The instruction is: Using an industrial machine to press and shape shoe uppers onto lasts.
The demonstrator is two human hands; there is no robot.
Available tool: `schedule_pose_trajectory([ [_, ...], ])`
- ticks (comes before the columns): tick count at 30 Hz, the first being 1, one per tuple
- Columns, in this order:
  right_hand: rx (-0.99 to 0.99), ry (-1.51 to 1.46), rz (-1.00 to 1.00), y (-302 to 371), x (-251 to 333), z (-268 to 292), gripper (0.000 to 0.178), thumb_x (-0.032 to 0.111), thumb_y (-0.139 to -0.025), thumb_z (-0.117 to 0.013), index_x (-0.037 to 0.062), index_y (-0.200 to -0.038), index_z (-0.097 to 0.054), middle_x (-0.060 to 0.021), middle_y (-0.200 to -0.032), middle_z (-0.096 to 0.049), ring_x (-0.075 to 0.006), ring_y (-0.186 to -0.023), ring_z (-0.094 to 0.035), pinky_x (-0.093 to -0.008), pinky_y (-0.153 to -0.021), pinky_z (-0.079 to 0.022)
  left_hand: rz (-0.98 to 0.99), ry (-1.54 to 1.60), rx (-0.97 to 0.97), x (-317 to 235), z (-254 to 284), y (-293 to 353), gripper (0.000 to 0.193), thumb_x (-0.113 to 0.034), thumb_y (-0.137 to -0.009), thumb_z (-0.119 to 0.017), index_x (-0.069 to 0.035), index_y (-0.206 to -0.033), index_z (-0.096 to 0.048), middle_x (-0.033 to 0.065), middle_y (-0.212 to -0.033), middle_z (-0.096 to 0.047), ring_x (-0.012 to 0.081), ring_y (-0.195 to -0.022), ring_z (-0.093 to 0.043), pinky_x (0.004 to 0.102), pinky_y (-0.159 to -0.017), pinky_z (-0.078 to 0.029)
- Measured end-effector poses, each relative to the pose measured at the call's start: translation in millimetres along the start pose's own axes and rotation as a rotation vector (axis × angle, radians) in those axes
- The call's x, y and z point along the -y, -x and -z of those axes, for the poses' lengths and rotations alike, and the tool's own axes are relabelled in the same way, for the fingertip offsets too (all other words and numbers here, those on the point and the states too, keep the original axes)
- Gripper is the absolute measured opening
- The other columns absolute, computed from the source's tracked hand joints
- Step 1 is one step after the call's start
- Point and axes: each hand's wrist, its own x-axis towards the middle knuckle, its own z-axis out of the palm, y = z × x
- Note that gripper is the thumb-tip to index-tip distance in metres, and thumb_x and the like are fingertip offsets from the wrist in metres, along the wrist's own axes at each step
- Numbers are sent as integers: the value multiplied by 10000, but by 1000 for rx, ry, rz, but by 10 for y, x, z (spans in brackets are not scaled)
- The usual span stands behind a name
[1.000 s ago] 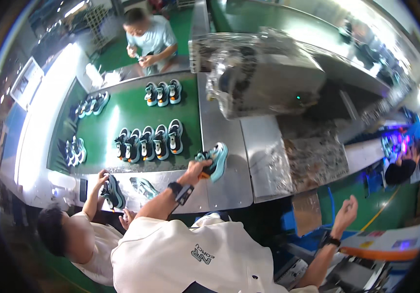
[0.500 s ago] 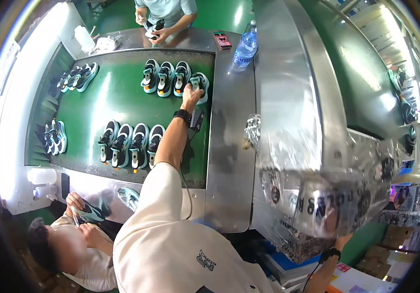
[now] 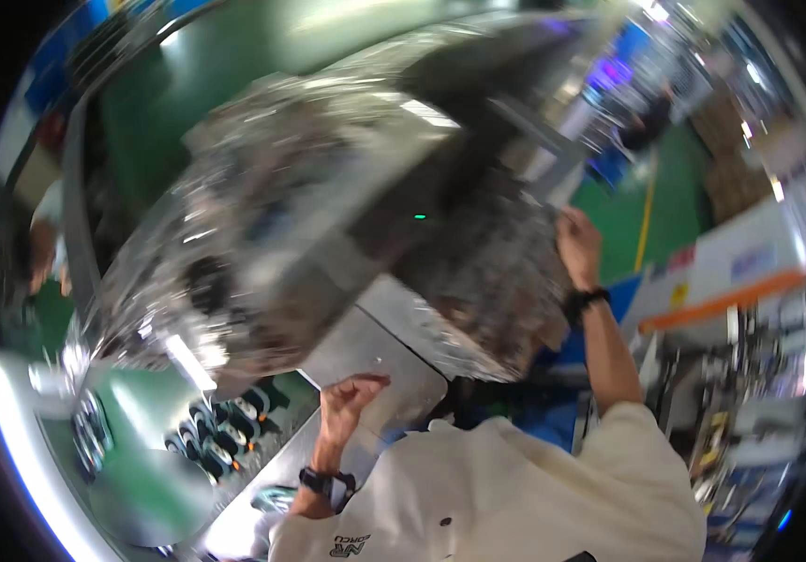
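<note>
My left hand (image 3: pixel 351 401), wearing a wristwatch, is over the metal table ledge (image 3: pixel 401 375), its fingers bent together with no object visible in them. My right hand (image 3: pixel 579 245), with a black band on the wrist, is at the right edge of a clear-plastic-wrapped bundle (image 3: pixel 501 300). Motion blur hides whether its fingers grip the plastic. A large plastic-covered metal housing (image 3: pixel 262 234) stands ahead of my left hand. Several black, white and pale-blue sneakers (image 3: pixel 216 436) rest on the green surface at lower left, away from both hands.
A co-worker's arm (image 3: pixel 44 244) shows at the far left, and a blurred head (image 3: pixel 152 496) at lower left. To the right stand a white panel with an orange edge (image 3: pixel 740 281) and a cluttered rack (image 3: pixel 750 412). Brown cartons (image 3: pixel 726 178) are stacked behind.
My view has swung right. My left hand has let go of the sneaker and drawn back near my body. My right hand is now at the wrapped bundle's edge, ahead of me.
</note>
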Motion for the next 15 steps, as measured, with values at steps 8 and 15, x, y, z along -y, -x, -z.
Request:
schedule_pose_trajectory([
  [8, -256, -456, -380, 467, -790, 345, 217, 55, -875, -596, 40, -1085, -649, -131, -901, -678, -211, -794, -645, -318, -754, -504, -830, -712, 403, -812, -1805, -109, 192, -74, -788, -736, 25, -943, -685, 191, -1152, -647, 360, -1128, -588, 437, -966, -456],
  [15, 133, -352, -477, 973, -2207, -213, 425, 106, -759, -703, -1, -1154, -588, -207, -1088, -664, -353, -1031, -638, -403, -891, -504, -954, -1271, 101, -549, -2609, -258, 377, -188, -773, -756, 10, -1075, -646, 208, -1286, -563, 411, -1249, -492, 472, -1036, -400],
])
